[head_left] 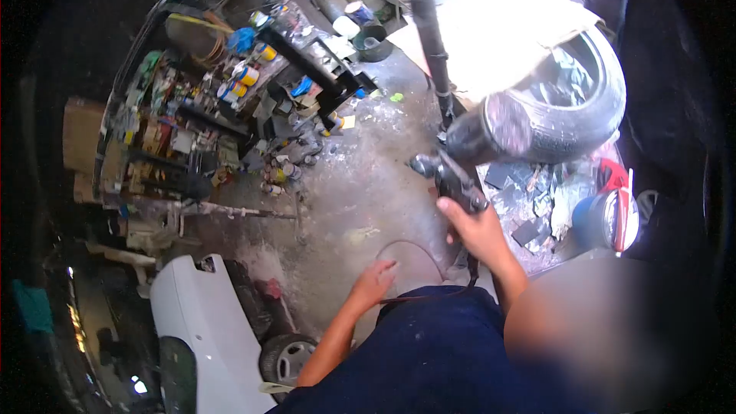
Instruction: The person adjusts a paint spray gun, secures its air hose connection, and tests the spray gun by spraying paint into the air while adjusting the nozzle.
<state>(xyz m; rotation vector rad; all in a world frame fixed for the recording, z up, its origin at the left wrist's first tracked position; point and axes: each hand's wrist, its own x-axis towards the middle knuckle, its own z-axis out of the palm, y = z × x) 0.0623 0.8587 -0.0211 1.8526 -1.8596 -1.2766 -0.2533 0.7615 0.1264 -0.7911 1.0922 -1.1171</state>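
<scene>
Through the head camera I see the right hand (477, 231) closed around a black hand tool (458, 186), which sits just in front of the dark cylinder (506, 124) beside the tyre (611, 119). The left hand (373, 285) is loose, fingers part open and slightly bent; I see nothing gripped in it. It is close to a thin looped hose (410, 243), though I can't tell whether the two touch.

As for progress, I judge that picking up the tool is done: it is held off the concrete floor (345, 207), its front end pointing away from the wearer. I make out no clear contact between that end and any surface, so I can't call any working pass under way. How much is finished or left, I can't judge; the white car door (211, 330) at lower left gives me no sure sign either way.

Much is hard to read. The palm and fingers cover the tool's grip, so its exact type escapes me, and the hose's join to it is unclear. Glare washes out the pale sheet (491, 38) over the tyre, a blurred patch hides the lower right, and the left-hand shelves fade into darkness.
</scene>
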